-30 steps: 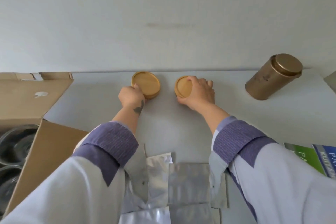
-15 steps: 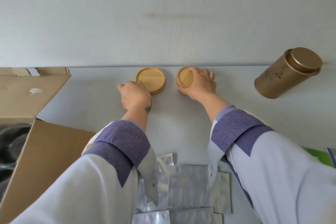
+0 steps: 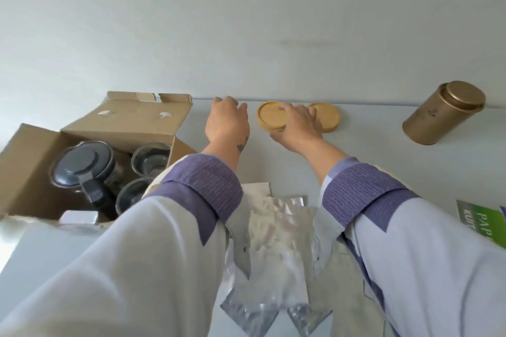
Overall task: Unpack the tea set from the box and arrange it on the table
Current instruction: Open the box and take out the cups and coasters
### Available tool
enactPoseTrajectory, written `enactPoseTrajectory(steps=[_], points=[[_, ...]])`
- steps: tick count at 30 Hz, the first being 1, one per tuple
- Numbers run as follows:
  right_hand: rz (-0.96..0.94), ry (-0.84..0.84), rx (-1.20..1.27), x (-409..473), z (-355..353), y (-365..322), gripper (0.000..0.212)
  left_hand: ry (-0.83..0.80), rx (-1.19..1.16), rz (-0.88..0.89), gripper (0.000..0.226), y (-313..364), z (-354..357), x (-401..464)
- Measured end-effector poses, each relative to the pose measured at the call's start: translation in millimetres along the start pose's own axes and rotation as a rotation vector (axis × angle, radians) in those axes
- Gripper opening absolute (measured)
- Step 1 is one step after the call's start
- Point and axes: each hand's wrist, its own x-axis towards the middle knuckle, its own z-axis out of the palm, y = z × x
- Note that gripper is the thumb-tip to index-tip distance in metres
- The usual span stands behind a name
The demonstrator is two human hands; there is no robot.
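At the table's (image 3: 369, 161) far edge, her right hand (image 3: 297, 128) rests spread-fingered across two wooden coasters (image 3: 269, 117); left hand (image 3: 227, 123) hovers beside, fingers relaxed.

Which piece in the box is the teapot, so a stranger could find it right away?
Start at the open cardboard box on the table's left side. The teapot sits at its left, beside two clear glass cups. Only it has a dark grey lid and dark handle.
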Motion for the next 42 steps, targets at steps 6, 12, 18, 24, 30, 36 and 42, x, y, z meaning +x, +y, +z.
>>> enactPoseTrajectory(steps=[6, 12, 18, 24, 30, 36, 42], points=[[-0.125, -0.059, 0.220, -77, 7, -87, 0.050, 0.124, 0.062, 0.126, 0.034, -56, -87, -43], [-0.247, -0.066, 0.249, -137, 23, -153, 0.043, 0.201, 0.285, 0.189, 0.033, -143, -145, -80], [-0.328, 0.010, 0.039, -168, 39, -194, 0.047, 0.167, 0.415, 0.122, 0.048, -205, -164, -100], [-0.243, 0.007, -0.285, -176, 50, -218, 0.065, 0.110, 0.497, -0.008, 0.073, -238, -156, -110], [-0.105, -0.087, -0.458, -171, 55, -240, 0.072, 0.144, 0.452, -0.045, 0.082, -252, -147, -115], [-0.053, -0.149, -0.513, -165, 57, -253, 0.061, 0.159, 0.512, -0.010, 0.083, -255, -145, -116], [-0.049, -0.137, -0.430, -167, 53, -251, 0.063, 0.139, 0.530, -0.023, 0.084, -253, -146, -116]])
